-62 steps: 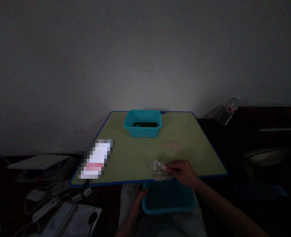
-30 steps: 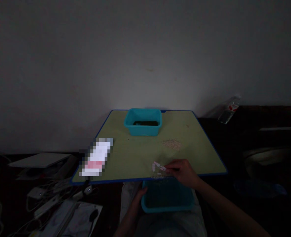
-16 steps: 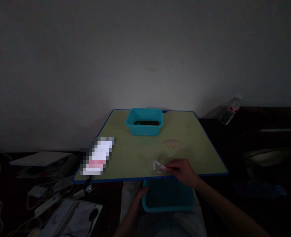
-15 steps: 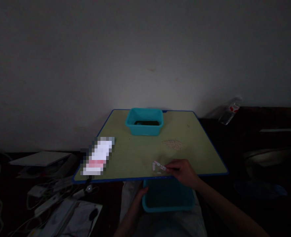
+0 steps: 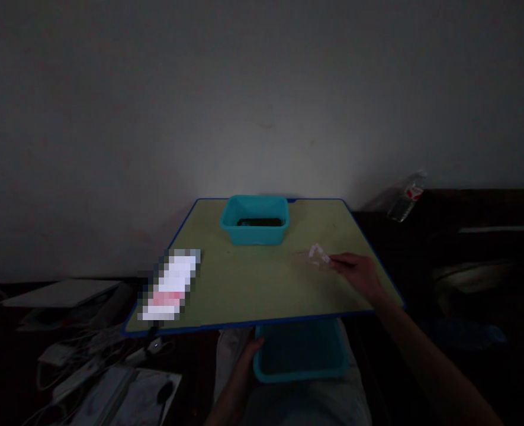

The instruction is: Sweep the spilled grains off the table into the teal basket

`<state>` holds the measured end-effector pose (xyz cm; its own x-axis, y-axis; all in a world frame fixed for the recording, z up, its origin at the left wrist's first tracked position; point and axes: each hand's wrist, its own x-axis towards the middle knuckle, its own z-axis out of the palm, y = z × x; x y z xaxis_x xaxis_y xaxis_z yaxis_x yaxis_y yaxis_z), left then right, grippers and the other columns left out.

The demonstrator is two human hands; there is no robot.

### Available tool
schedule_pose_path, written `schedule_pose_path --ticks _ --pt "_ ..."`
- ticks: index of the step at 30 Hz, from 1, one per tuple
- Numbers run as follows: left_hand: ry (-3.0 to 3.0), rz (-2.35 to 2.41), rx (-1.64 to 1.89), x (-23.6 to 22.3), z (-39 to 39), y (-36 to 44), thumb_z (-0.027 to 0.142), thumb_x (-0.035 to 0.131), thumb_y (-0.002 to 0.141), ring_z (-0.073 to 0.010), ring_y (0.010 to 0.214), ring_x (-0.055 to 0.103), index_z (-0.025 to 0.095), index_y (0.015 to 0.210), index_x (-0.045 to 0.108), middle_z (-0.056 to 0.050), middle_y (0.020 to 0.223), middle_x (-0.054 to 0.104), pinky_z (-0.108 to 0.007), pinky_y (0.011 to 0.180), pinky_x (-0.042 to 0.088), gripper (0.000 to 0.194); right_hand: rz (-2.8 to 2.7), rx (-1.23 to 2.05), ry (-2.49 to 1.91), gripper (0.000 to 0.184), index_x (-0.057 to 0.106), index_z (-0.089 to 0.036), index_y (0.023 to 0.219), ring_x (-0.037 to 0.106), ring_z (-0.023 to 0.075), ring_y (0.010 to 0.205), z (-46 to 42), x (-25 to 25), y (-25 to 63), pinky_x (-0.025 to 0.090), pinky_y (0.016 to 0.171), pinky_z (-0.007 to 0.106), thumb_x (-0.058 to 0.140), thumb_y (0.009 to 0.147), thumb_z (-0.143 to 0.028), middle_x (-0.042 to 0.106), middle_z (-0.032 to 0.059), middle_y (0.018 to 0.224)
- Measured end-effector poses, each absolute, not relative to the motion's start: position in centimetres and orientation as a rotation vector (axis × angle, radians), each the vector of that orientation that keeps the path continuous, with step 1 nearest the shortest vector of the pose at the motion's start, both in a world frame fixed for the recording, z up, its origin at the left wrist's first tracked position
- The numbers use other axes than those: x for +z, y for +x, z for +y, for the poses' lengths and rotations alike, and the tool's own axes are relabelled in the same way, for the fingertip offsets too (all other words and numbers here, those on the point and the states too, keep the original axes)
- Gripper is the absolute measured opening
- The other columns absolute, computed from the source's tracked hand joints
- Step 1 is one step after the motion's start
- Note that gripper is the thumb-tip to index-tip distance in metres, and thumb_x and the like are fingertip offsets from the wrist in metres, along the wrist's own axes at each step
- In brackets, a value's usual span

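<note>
In the head view my right hand [image 5: 358, 273] pinches a small clear plastic piece with white and pinkish patches [image 5: 318, 254], held low over the right side of the table. Its exact kind is too dark and blurred to tell. Pale small grains [image 5: 301, 256] lie beside and partly behind this piece. Below the table's front edge, my left hand [image 5: 246, 362] grips the left side of a teal plastic basin [image 5: 301, 375] that rests on my lap. Its thumb shows at the rim, while the other fingers are hidden. The basin's inside is dark.
A second teal basin [image 5: 257, 235] with dark contents stands at the back of the blue-edged table [image 5: 226, 290]. A lit phone, blurred out [image 5: 170, 287], sits at the left. Cables and a power strip [image 5: 77, 378] are lower left; a plastic bottle [image 5: 407, 198] leans at the right.
My right hand has moved right and away from me, carrying the clear plastic piece from the table's front edge to the grains. My left hand keeps its hold on the basin. The view shifted slightly.
</note>
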<state>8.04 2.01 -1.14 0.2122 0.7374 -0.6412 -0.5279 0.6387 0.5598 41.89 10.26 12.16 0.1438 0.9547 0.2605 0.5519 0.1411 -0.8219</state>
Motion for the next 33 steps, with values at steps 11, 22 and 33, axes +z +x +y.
schedule_pose_path --ticks 11,22,33 --pt "0.414 1.074 1.084 2.8 2.8 8.3 0.026 0.102 0.046 -0.0296 0.063 0.082 0.02 0.069 0.085 -0.001 0.058 0.08 -0.033 0.06 0.066 0.03 -1.378 0.389 -1.861 0.013 0.09 -0.024 0.083 0.083 0.036 0.088 13.8 10.9 46.6 0.063 0.083 0.043 0.077 0.079 -0.027 0.087 0.0063 0.089" --pt "0.224 1.078 0.947 3.9 1.1 9.3 0.033 0.097 0.058 -0.0472 0.111 0.082 0.02 0.083 0.085 -0.012 0.083 0.09 -0.053 0.088 0.071 0.031 -1.63 0.614 -1.754 0.02 0.091 -0.023 0.096 0.082 0.0296 0.083 9.1 10.7 42.5 0.061 0.077 0.037 0.076 0.087 -0.033 0.087 0.0091 0.096" --pt "0.225 1.01 0.947 4.1 1.0 9.5 0.033 0.095 0.062 -0.0444 0.11 0.083 0.023 0.097 0.085 -0.011 0.095 0.091 -0.055 0.09 0.069 0.038 -1.879 0.767 -1.474 0.02 0.091 -0.024 0.102 0.077 0.0207 0.077 6.9 10.0 36.4 0.055 0.072 0.029 0.072 0.095 -0.025 0.084 0.0064 0.089"
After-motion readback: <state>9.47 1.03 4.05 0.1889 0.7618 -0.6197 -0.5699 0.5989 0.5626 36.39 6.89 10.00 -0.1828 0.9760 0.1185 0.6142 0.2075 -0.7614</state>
